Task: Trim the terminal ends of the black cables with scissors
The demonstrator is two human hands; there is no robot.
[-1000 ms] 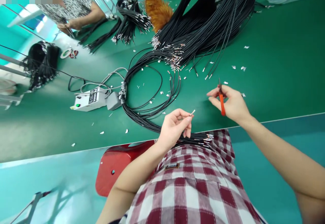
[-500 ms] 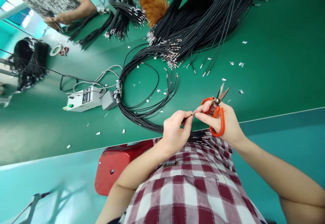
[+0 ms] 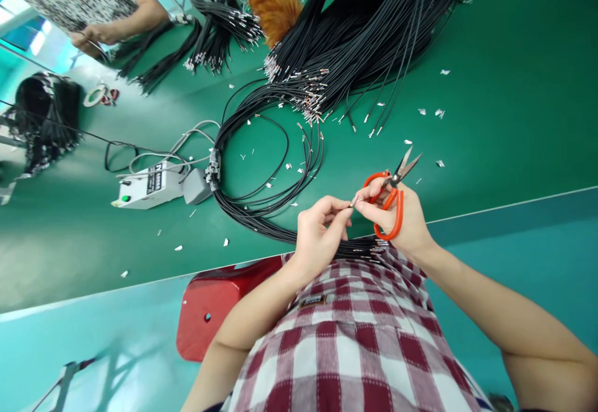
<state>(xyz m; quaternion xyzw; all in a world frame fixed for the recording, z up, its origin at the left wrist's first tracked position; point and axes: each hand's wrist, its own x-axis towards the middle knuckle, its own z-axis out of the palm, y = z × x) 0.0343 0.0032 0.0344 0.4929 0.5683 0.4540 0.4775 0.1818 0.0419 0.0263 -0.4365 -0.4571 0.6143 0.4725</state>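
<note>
My left hand (image 3: 320,228) pinches a black cable near its end, above the front edge of the green table. Facing it, the thumb and forefinger of my right hand (image 3: 404,215) pinch the tip of the same cable. Orange-handled scissors (image 3: 395,178) hang on my right hand, their blades apart and pointing away from me. Behind my left hand a bundle of black cables (image 3: 261,222) curves round from a cluster of grey connectors (image 3: 213,170), and its stripped ends lie at the table edge against my checked apron (image 3: 327,337).
A large pile of black cables (image 3: 374,32) lies at the back beside a brown feather duster (image 3: 273,7). On the left sit a white box with a green button (image 3: 152,184), a tape roll (image 3: 96,95) and more cables. Another person's hands (image 3: 93,37) work at far left. A red stool (image 3: 210,318) stands below.
Both hands have shifted slightly up and left, still meeting at the cable tip. The scissors have moved along with my right hand. The whole view has shifted a little.
</note>
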